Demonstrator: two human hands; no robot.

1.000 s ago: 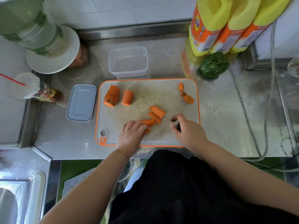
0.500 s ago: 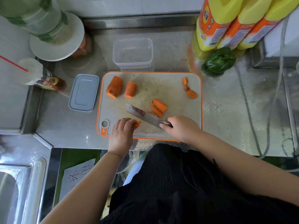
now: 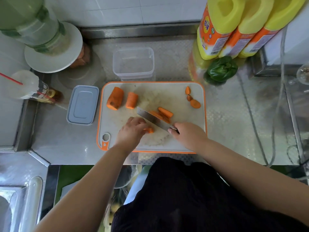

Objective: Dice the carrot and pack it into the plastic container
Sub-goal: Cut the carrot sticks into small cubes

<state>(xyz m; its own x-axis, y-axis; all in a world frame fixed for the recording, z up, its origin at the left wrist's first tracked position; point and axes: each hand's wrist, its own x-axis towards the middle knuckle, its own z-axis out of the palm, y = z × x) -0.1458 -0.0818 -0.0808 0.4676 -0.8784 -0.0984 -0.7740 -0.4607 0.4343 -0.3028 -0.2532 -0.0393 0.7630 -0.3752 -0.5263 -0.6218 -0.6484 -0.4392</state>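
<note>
I see a steel bench (image 3: 234, 128) with a stamped, dimpled surface carrying a pale cutting board (image 3: 175, 96) rimmed in orange. My left hand (image 3: 132, 131) curls over a small carrot piece (image 3: 149, 130) near the board's front, fingertips pinching it down. My right hand (image 3: 189, 134) grips the handle of a knife (image 3: 153, 119), whose flat shiny blade slants across the board between the two hands and covers part of a pile of carrot sticks (image 3: 165, 113). Two thick carrot chunks (image 3: 122, 99) lie at the board's back left, and three thin carrot slices (image 3: 192, 97) sit near its back right corner. The clear plastic container (image 3: 133, 61), rectangular with rounded corners, stands just behind the board with no carrot in it, and its grey lid (image 3: 83, 104) lies flat just left of the board. Three yellow bottles (image 3: 237, 25) with orange labels stand at the back right, a glossy green pepper (image 3: 220, 68) in front of them. A greenish plastic bottle (image 3: 30, 22) and a white plate (image 3: 53, 47) crowd the back left. A grey cord (image 3: 267, 131) trails over the right side.
</note>
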